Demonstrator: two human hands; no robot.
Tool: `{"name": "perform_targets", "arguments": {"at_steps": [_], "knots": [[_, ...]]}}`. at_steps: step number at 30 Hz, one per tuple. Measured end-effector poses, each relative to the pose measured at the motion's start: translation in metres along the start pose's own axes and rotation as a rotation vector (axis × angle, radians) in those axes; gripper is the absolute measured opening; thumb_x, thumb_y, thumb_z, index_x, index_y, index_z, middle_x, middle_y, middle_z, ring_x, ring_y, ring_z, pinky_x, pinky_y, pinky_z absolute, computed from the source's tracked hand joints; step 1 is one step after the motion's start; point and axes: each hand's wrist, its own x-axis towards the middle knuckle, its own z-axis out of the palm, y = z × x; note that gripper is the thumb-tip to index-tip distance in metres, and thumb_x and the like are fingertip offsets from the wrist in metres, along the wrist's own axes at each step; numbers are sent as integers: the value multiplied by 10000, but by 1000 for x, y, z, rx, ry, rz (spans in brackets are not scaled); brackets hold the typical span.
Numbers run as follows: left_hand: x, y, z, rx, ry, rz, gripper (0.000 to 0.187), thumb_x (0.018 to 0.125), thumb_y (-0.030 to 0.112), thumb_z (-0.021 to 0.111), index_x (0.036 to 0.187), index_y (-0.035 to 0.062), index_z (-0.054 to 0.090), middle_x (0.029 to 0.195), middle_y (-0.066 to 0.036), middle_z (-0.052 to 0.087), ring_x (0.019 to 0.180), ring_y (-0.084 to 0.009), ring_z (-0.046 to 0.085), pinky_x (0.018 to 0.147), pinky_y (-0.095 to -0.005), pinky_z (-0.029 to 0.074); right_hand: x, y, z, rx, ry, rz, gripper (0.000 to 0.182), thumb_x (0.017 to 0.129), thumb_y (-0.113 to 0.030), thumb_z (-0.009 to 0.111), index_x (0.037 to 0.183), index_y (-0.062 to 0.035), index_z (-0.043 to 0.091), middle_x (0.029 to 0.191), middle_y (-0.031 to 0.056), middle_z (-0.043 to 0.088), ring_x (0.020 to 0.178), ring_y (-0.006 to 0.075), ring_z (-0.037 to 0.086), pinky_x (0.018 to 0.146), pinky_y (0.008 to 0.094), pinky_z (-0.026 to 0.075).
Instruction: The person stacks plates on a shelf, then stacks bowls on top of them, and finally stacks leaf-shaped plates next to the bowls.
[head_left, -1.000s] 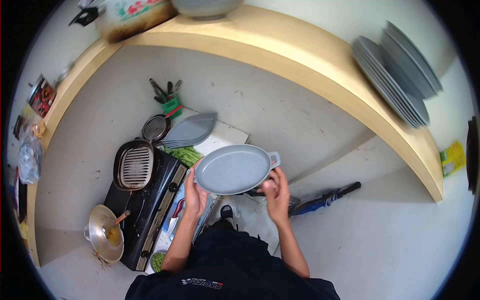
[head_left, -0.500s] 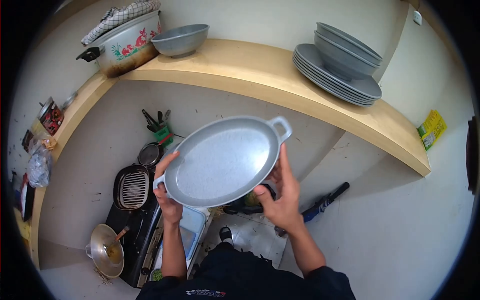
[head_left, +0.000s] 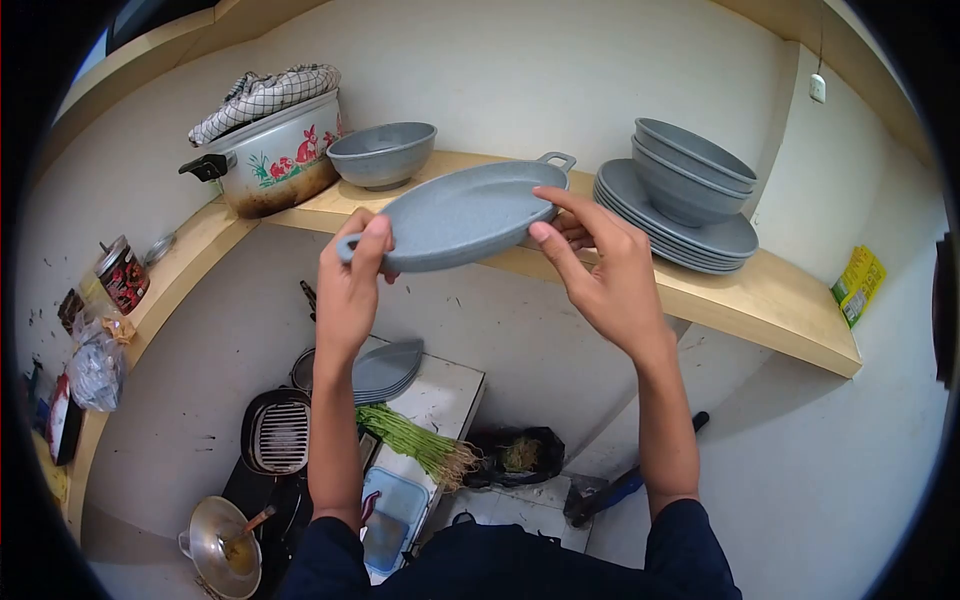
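Note:
Both hands hold up a grey oval serving dish (head_left: 465,212) with two loop handles, tilted and level with the wooden shelf (head_left: 770,310). My left hand (head_left: 350,275) pinches it by the near-left handle. On the right rim, my right hand (head_left: 610,265) grips with thumb and fingers. Behind the dish, the shelf carries a grey bowl (head_left: 383,160) on the left. To the right of the dish stand grey plates (head_left: 690,255) in a stack, topped by nested grey bowls (head_left: 690,180).
A floral pot (head_left: 285,165) under a checked cloth (head_left: 270,100) stands at the shelf's left. Below are a grill pan (head_left: 280,432), a wok (head_left: 222,555), leaf-shaped grey plates (head_left: 388,372), rooted green vegetables (head_left: 412,435), a blue tray (head_left: 395,510) and a black bag (head_left: 545,455).
Both hands have raised the dish toward the shelf and tipped it flatter. The view has tilted up, and the counter with the green vegetables now shows below.

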Motion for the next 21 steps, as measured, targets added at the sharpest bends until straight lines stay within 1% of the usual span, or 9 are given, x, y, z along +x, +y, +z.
{"name": "perform_targets", "arguments": {"at_steps": [3, 6, 9, 12, 15, 17, 19, 21], "knots": [[21, -11, 4, 83, -61, -62, 460, 1049, 466, 519, 822, 65, 522, 694, 15, 454, 625, -87, 461, 606, -256, 389, 10, 7, -3, -181, -81, -31, 334, 945, -218, 725, 1137, 46, 654, 837, 172, 694, 759, 257, 702, 720, 372, 560], [35, -23, 7, 133, -113, -77, 485, 1048, 484, 520, 816, 58, 530, 644, 18, 415, 626, -79, 452, 600, -254, 379, 16, 12, -7, -243, -187, 60, 301, 950, -221, 715, 1045, 52, 635, 832, 182, 682, 758, 292, 697, 711, 396, 552], [45, -24, 9, 175, -133, -104, 471, 1057, 491, 475, 837, 83, 562, 698, 34, 424, 650, -74, 403, 598, -251, 332, 18, 16, -6, -248, -184, 70, 300, 951, -224, 711, 1017, 56, 624, 835, 193, 678, 756, 329, 689, 705, 416, 545], [53, -21, 8, 277, -175, -124, 493, 1051, 480, 496, 861, 46, 630, 719, 24, 484, 676, -85, 441, 618, -246, 355, 18, 16, -7, -262, -182, 100, 290, 951, -214, 706, 1009, 58, 621, 852, 201, 675, 774, 367, 684, 715, 435, 542], [56, -30, 20, 279, -86, 40, 481, 1005, 470, 615, 870, 18, 709, 617, 17, 390, 635, -64, 393, 561, -261, 312, 15, 22, -6, -310, -164, 80, 271, 959, -202, 690, 1008, 56, 624, 882, 212, 666, 802, 383, 681, 733, 450, 541], [56, -31, 23, 300, -84, -17, 459, 973, 462, 666, 889, 15, 728, 619, 9, 437, 623, -79, 404, 615, -267, 328, 16, 23, -5, -332, -156, 94, 261, 966, -195, 676, 1001, 59, 629, 909, 221, 663, 820, 389, 680, 744, 456, 543], [56, -33, 25, 399, -77, -12, 436, 959, 437, 696, 910, 5, 738, 673, 1, 520, 645, -82, 438, 661, -270, 362, 16, 24, -3, -354, -149, 113, 260, 972, -193, 666, 996, 63, 634, 928, 229, 662, 830, 396, 679, 753, 461, 545], [58, -36, 28, 572, -57, 60, 408, 960, 394, 704, 934, -12, 740, 780, -7, 639, 701, -76, 497, 699, -270, 413, 17, 26, -3, -380, -143, 129, 265, 976, -195, 660, 991, 69, 640, 938, 235, 661, 833, 403, 677, 757, 465, 548]]}}
